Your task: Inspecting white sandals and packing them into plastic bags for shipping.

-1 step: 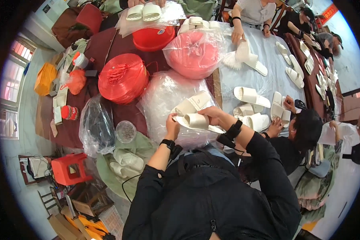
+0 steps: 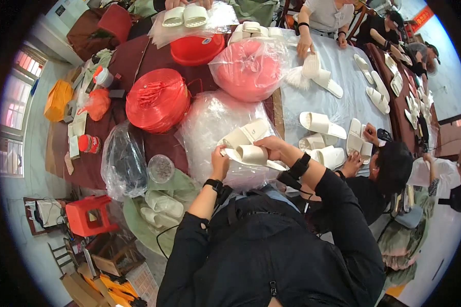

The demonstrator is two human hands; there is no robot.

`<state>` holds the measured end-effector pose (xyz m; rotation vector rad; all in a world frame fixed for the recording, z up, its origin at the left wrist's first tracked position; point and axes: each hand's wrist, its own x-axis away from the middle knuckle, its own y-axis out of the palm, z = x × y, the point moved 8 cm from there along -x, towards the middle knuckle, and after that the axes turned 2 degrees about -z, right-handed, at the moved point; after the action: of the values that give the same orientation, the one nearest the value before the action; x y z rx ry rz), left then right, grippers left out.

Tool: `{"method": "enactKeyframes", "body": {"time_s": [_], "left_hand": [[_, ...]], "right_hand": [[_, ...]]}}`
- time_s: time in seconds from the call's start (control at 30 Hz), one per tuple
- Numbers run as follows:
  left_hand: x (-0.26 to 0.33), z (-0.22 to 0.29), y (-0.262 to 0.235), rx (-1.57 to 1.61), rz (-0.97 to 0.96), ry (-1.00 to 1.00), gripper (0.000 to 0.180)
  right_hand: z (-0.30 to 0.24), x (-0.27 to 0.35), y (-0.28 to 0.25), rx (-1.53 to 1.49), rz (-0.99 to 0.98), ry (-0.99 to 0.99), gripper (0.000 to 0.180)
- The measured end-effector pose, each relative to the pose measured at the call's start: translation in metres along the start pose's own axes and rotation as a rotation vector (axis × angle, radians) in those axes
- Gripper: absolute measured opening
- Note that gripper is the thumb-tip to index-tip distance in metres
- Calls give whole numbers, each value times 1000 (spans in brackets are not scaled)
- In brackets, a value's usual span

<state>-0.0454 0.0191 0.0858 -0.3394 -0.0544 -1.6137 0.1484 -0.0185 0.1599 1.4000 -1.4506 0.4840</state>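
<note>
A pair of cream slide slippers is held in front of me over clear plastic bags (image 2: pixel 205 123). The near slipper (image 2: pixel 252 154) lies alongside the far slipper (image 2: pixel 244 135), which shows a small dark mark on its strap. My left hand (image 2: pixel 220 165) is closed around their left ends. My right hand (image 2: pixel 271 147) grips the pair from the right, with some fingers hidden behind the near slipper. Black bands circle both my wrists.
Two red twine rolls (image 2: pixel 158 100) and a red basin (image 2: pixel 196 49) stand beyond the bags. More slippers (image 2: pixel 320 123) lie on the plastic-covered table to the right. A co-worker (image 2: pixel 394 158) sits close on my right, handling slippers. A red stool (image 2: pixel 91 217) stands left.
</note>
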Motion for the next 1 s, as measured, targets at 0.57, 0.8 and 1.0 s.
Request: {"method": "enactKeyframes", "body": {"time_s": [0.57,0.8,1.0], "left_hand": [[15,61,-19,-774,-48,305,41],[46,60,-1,-916,-148,312,68],[48,57,-4,-895,-183,227,72]], "right_hand": [[-28,-64,-24,279,17,-294,60],[-27,-21,-20,1014,122,-722,71],[-19,-40,-31,-16,-65,-464,32]]}}
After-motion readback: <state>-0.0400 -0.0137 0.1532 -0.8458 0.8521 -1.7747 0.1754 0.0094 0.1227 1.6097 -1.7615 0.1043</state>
